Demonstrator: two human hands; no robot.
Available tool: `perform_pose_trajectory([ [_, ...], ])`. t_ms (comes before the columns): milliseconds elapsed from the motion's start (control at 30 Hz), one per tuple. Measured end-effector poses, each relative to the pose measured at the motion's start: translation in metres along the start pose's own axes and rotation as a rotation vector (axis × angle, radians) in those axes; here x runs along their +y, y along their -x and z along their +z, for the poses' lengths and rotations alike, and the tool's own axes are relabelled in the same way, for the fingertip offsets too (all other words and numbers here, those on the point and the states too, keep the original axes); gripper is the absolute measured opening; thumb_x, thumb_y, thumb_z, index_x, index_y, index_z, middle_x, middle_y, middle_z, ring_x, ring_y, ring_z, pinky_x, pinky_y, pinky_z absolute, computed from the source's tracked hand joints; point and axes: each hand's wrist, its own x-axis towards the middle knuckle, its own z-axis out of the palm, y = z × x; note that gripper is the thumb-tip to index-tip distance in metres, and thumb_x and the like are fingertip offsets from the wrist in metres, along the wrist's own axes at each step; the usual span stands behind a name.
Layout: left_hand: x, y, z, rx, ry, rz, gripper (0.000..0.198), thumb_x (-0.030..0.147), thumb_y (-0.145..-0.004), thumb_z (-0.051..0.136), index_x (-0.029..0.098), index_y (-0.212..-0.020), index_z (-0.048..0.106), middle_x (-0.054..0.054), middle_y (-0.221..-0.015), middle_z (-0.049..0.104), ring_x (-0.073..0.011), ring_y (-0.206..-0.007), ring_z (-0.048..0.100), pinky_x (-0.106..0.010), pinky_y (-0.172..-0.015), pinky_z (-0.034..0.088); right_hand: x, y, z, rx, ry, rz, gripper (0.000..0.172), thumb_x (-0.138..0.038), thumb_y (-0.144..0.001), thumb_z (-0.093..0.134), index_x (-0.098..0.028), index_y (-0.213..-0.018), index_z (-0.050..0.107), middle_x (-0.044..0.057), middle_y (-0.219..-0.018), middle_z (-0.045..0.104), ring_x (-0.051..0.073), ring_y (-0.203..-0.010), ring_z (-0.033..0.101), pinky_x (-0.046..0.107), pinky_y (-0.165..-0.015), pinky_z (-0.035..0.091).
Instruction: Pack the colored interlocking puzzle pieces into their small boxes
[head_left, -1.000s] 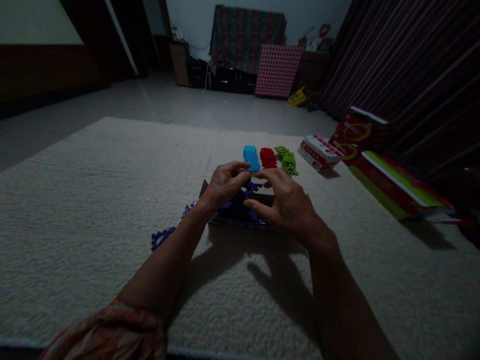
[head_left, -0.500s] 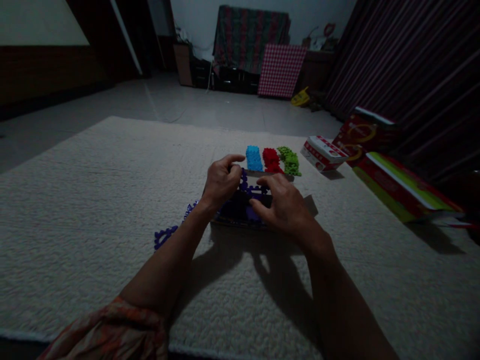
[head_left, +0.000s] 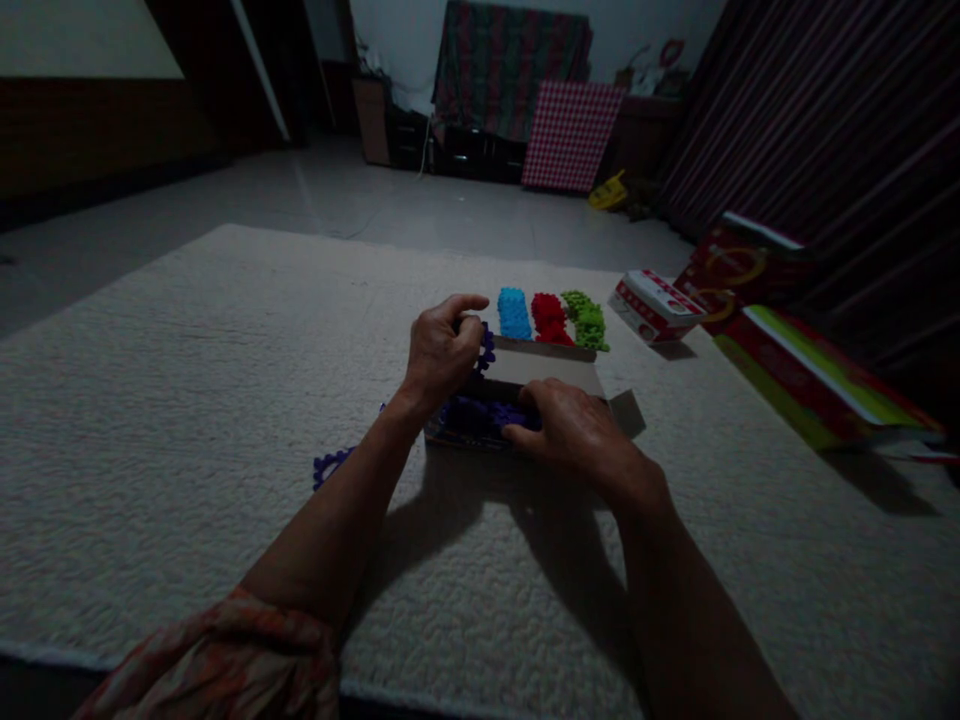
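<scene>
My left hand (head_left: 444, 348) pinches a purple toothed plastic piece (head_left: 487, 350) above the left end of an open cardboard box (head_left: 544, 366); its index finger sticks out to the right. Inside the box lie more purple pieces (head_left: 469, 412). My right hand (head_left: 574, 420) reaches into the box's right part, thumb and fingers closed round the end of a purple toothed piece (head_left: 508, 414). The fingertips there are partly hidden. Left of the box, another purple piece (head_left: 330, 465) lies on the mat, partly behind my left forearm.
Behind the box, blue pieces (head_left: 514, 313), red pieces (head_left: 550, 318) and green pieces (head_left: 586, 320) lie in separate groups on the pale mat (head_left: 225, 400). To the right stand a small red-and-white carton (head_left: 655, 305) and larger red and green boxes (head_left: 817, 375).
My right hand has lowered a purple piece into the box. The purple piece in my left hand stays raised. The view has shifted slightly.
</scene>
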Motion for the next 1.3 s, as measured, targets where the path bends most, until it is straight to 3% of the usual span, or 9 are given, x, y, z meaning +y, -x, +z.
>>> perform_pose_trajectory([
  [167, -0.003, 0.001, 0.004, -0.047, 0.049, -0.041, 0.031, 0.015, -0.076, 0.051, 0.014, -0.097, 0.073, 0.005, -0.053, 0.047, -0.0095, -0.049, 0.040, -0.025, -0.049, 0.035, 0.001, 0.003, -0.007, -0.010, -0.025, 0.002, 0.029, -0.046, -0.084, 0.064, -0.019, -0.095, 0.063, 0.009, -0.096, 0.068, 0.024, -0.084, 0.064, 0.031, -0.064, 0.040],
  [300, -0.004, 0.002, 0.008, -0.155, 0.174, -0.163, 0.029, 0.017, -0.078, 0.055, 0.014, -0.100, 0.073, 0.003, -0.059, 0.054, -0.0093, -0.052, 0.044, -0.023, -0.050, 0.036, 0.004, 0.004, -0.012, 0.122, -0.087, 0.022, 0.023, -0.041, -0.085, 0.065, -0.019, -0.094, 0.063, 0.008, -0.096, 0.069, 0.023, -0.086, 0.065, 0.031, -0.067, 0.043],
  [500, 0.005, 0.005, 0.010, -0.258, 0.327, -0.280, 0.025, 0.017, -0.081, 0.057, 0.012, -0.101, 0.071, 0.002, -0.062, 0.057, -0.0082, -0.051, 0.046, -0.021, -0.049, 0.038, 0.006, -0.005, -0.007, 0.330, -0.383, -0.044, 0.047, -0.035, -0.081, 0.069, -0.016, -0.122, 0.056, 0.013, -0.113, 0.068, 0.024, -0.090, 0.068, 0.036, -0.076, 0.052],
  [567, 0.006, 0.007, 0.010, -0.281, 0.348, -0.266, 0.024, 0.016, -0.083, 0.056, 0.011, -0.101, 0.071, 0.000, -0.067, 0.061, -0.0088, -0.056, 0.052, -0.021, -0.054, 0.043, 0.005, -0.007, -0.005, 0.327, -0.542, -0.111, 0.057, -0.033, -0.078, 0.070, -0.017, -0.130, 0.051, 0.012, -0.116, 0.066, 0.023, -0.090, 0.068, 0.036, -0.077, 0.055],
  [667, 0.006, 0.009, 0.013, -0.296, 0.365, -0.205, 0.024, 0.014, -0.085, 0.053, 0.012, -0.102, 0.070, -0.001, -0.074, 0.066, -0.0106, -0.065, 0.060, -0.023, -0.065, 0.049, 0.002, -0.007, -0.005, 0.199, -0.824, -0.195, 0.066, -0.033, -0.079, 0.068, -0.020, -0.138, 0.043, 0.010, -0.115, 0.067, 0.021, -0.088, 0.069, 0.035, -0.077, 0.057],
  [733, 0.005, 0.011, 0.015, -0.275, 0.329, -0.141, 0.025, 0.013, -0.086, 0.052, 0.012, -0.103, 0.070, -0.001, -0.075, 0.066, -0.0106, -0.066, 0.060, -0.023, -0.065, 0.049, 0.001, -0.008, -0.005, 0.145, -0.959, -0.199, 0.060, -0.034, -0.081, 0.065, -0.022, -0.136, 0.045, 0.008, -0.111, 0.068, 0.021, -0.086, 0.069, 0.035, -0.076, 0.058],
  [833, 0.002, 0.012, 0.015, -0.258, 0.264, -0.103, 0.025, 0.012, -0.085, 0.053, 0.012, -0.102, 0.071, -0.001, -0.074, 0.067, -0.0101, -0.064, 0.058, -0.023, -0.063, 0.047, -0.001, -0.012, -0.003, 0.196, -1.077, -0.151, 0.046, -0.033, -0.081, 0.062, -0.021, -0.123, 0.053, 0.007, -0.103, 0.067, 0.020, -0.084, 0.068, 0.035, -0.074, 0.058],
  [1067, 0.004, 0.018, -0.021, -0.171, 0.294, -0.189, 0.017, 0.016, -0.083, 0.059, 0.013, -0.094, 0.072, -0.005, -0.085, 0.072, -0.0119, -0.076, 0.064, -0.024, -0.072, 0.050, -0.038, -0.025, 0.003, 0.262, -1.070, -0.147, 0.045, -0.032, -0.078, 0.063, -0.019, -0.121, 0.055, 0.007, -0.097, 0.067, 0.019, -0.081, 0.066, 0.037, -0.074, 0.058],
  [1300, 0.010, 0.032, -0.059, -0.083, 0.321, -0.260, 0.027, 0.027, -0.082, 0.063, 0.011, -0.103, 0.069, -0.002, -0.074, 0.067, -0.0098, -0.061, 0.058, -0.020, -0.055, 0.046, -0.068, -0.024, 0.004, 0.280, -1.113, -0.183, 0.046, -0.032, -0.077, 0.063, -0.019, -0.121, 0.053, 0.008, -0.103, 0.067, 0.020, -0.089, 0.066, 0.036, -0.077, 0.057],
])
